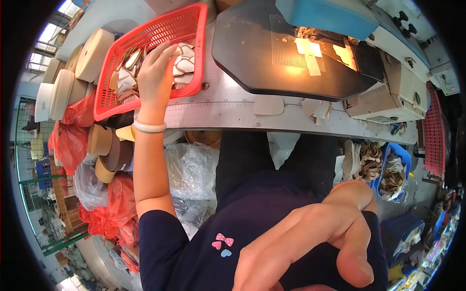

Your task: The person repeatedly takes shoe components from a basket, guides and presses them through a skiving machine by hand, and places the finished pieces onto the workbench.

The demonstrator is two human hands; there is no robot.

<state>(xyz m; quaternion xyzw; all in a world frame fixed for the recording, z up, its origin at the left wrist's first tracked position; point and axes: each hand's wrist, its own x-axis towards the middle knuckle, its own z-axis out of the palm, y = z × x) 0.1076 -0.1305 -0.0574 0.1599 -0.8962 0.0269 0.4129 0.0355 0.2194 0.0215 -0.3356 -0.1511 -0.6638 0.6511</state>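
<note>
My left hand (156, 72) is inside a red plastic basket (201, 29), lying over a heap of small white pieces with brown edges (184, 64). Its fingers are stretched out and touch the heap; no piece shows clearly in its grasp. Close to the camera is my right hand (310, 237), raised in front of my chest. Its thumb stands apart from the stretched fingers, whose tips run out of the picture at the bottom. Nothing shows in it.
A machine with a dark plate (257, 53) and lit work area stands on the metal table (228, 109). A flat pale piece (268, 105) and some scraps (318, 109) lie along the front edge. Tape rolls (94, 56) and red bags (70, 145) crowd the left side.
</note>
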